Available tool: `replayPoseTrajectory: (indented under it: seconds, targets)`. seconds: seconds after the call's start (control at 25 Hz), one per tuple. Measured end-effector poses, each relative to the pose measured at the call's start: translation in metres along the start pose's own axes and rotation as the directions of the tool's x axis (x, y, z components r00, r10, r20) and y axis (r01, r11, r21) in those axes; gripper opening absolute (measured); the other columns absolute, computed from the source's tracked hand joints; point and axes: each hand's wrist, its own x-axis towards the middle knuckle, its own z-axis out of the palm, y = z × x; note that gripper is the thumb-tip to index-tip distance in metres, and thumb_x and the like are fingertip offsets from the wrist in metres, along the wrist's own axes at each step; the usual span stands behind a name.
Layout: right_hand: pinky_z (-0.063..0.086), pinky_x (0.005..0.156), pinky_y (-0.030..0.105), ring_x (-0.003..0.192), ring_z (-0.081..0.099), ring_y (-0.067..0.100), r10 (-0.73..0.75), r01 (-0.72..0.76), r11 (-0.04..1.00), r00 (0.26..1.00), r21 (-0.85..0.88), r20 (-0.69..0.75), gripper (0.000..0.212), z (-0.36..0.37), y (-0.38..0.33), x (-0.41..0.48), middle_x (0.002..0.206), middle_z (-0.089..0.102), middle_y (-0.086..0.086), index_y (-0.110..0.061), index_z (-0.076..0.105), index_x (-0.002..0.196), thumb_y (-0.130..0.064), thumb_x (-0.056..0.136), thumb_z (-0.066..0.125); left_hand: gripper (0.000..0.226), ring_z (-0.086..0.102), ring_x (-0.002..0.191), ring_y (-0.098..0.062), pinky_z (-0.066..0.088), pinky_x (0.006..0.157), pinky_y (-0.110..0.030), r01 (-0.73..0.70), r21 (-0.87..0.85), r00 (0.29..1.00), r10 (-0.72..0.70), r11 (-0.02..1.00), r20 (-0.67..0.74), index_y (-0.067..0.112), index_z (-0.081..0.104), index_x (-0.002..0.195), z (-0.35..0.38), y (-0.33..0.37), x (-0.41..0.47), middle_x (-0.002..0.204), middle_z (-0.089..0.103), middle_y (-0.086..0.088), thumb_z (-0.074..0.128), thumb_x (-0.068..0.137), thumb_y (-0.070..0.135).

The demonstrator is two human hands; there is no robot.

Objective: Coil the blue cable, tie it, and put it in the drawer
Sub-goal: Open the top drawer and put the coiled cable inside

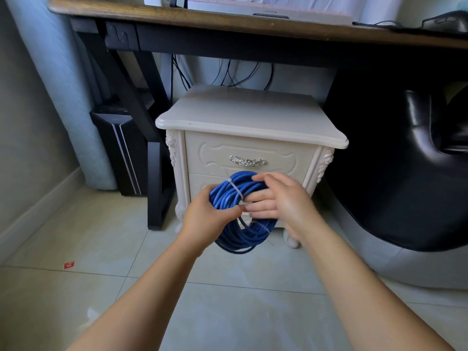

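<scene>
Glossy blue cable coil [228, 195], cinched with thin white ties [235, 190], gripped by curled left hand [210, 216], touched by right hand [281, 201], fingers near-straight, before carved cream nightstand's [248, 115] closed drawer [215, 153].

Pale tiled floor [228, 312], dark-legged wooden desk [177, 17], black chair [425, 138], pale curtain [55, 92].
</scene>
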Motion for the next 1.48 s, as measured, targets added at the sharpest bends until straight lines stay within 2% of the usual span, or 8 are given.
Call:
replayPoseTrajectory:
  seconds: [0.12, 0.32, 0.56, 0.8, 1.0, 1.16, 1.24, 1.48]
  targets:
    - [0.05, 0.07, 0.032, 0.082, 0.066, 0.022, -0.193, 0.104, 0.88, 0.97, -0.463, -0.15, 0.027, -0.017, 0.002, 0.055, 0.104, 0.07, 0.001, -0.024, 0.061, 0.111, -0.018, 0.103, 0.036, 0.038, 0.07, 0.083, -0.016, 0.058, 0.074, -0.033, 0.115, -0.174, 0.987, -0.132, 0.978, -0.09, 0.027, 0.061, 0.109, -0.01, -0.008, 0.01, 0.092, 0.071, 0.003, 0.079, 0.076, 0.02]
    - [0.024, 0.117, 0.046, 0.148, 0.017, 0.029, -0.111, 0.221, 0.323, 0.974, -0.92, 0.195, 0.06, -0.008, 0.035, 0.134, 0.164, 0.013, 0.002, -0.027, 0.028, 0.152, -0.007, 0.098, 0.042, 0.03, 0.069, 0.073, -0.018, 0.054, 0.066, -0.033, 0.141, -0.372, 0.971, -0.202, 0.918, -0.13, 0.023, 0.065, 0.103, -0.031, -0.017, 0.027, 0.084, 0.07, 0.0, 0.077, 0.077, 0.019]
    - [0.024, 0.115, 0.046, 0.145, 0.02, 0.03, -0.116, 0.209, 0.261, 0.976, -0.942, 0.184, 0.071, 0.012, 0.036, 0.161, 0.162, 0.019, 0.0, -0.027, 0.017, 0.156, -0.028, 0.096, 0.054, 0.022, 0.064, 0.071, -0.023, 0.052, 0.067, -0.039, 0.127, -0.481, 0.977, -0.194, 0.868, -0.092, 0.018, 0.066, 0.099, -0.044, -0.022, 0.036, 0.078, 0.066, -0.003, 0.074, 0.079, 0.017]
    - [0.04, 0.103, 0.04, 0.126, 0.045, 0.029, -0.215, 0.23, 0.21, 0.959, -0.95, 0.184, 0.028, 0.017, 0.026, 0.136, 0.132, 0.057, 0.003, -0.027, 0.061, 0.116, -0.024, 0.093, 0.045, 0.024, 0.063, 0.061, -0.017, 0.049, 0.052, -0.029, 0.169, -0.539, 0.971, -0.233, 0.825, -0.052, 0.013, 0.063, 0.105, -0.049, -0.019, 0.036, 0.071, 0.062, 0.0, 0.071, 0.083, 0.019]
    - [0.052, 0.083, 0.033, 0.101, 0.063, 0.027, -0.211, 0.361, 0.434, 0.931, -0.825, 0.297, 0.017, 0.003, 0.024, 0.083, 0.093, 0.068, 0.002, -0.016, 0.067, 0.09, -0.008, 0.091, 0.052, 0.013, 0.061, 0.056, -0.014, 0.047, 0.051, -0.027, 0.201, -0.592, 0.97, -0.244, 0.781, 0.007, 0.014, 0.065, 0.098, -0.043, 0.0, 0.02, 0.067, 0.061, 0.001, 0.067, 0.086, 0.017]
    - [0.051, 0.056, 0.021, 0.066, 0.061, 0.013, 0.044, 0.01, 0.962, 0.98, -0.272, 0.192, 0.023, -0.007, -0.016, 0.04, 0.081, 0.067, 0.005, -0.022, 0.067, 0.091, -0.027, 0.102, 0.047, 0.012, 0.063, 0.06, -0.017, 0.049, 0.049, -0.027, 0.254, -0.606, 0.963, -0.256, 0.754, 0.085, 0.015, 0.064, 0.092, -0.037, 0.014, 0.012, 0.07, 0.061, -0.001, 0.069, 0.085, 0.023]
    - [0.053, 0.052, 0.03, 0.062, 0.062, 0.02, 0.093, -0.108, 0.993, 0.972, 0.056, 0.215, 0.034, -0.02, -0.035, 0.033, 0.084, 0.068, 0.01, -0.024, 0.066, 0.11, -0.047, 0.099, 0.043, 0.019, 0.069, 0.07, -0.019, 0.056, 0.06, -0.032, 0.295, -0.62, 0.954, -0.263, 0.727, 0.145, 0.014, 0.067, 0.098, -0.033, 0.027, 0.014, 0.078, 0.069, -0.002, 0.07, 0.085, 0.027]
    - [0.06, 0.055, 0.032, 0.07, 0.069, 0.013, 0.19, -0.187, 0.982, 0.972, -0.04, 0.139, 0.018, -0.027, -0.067, 0.062, 0.09, 0.07, 0.001, -0.015, 0.068, 0.101, -0.03, 0.095, 0.06, 0.029, 0.07, 0.101, -0.028, 0.059, 0.081, -0.047, 0.322, -0.507, 0.944, -0.228, 0.8, 0.239, 0.012, 0.063, 0.113, -0.028, 0.083, 0.065, 0.112, 0.071, -0.012, 0.063, 0.093, 0.034]
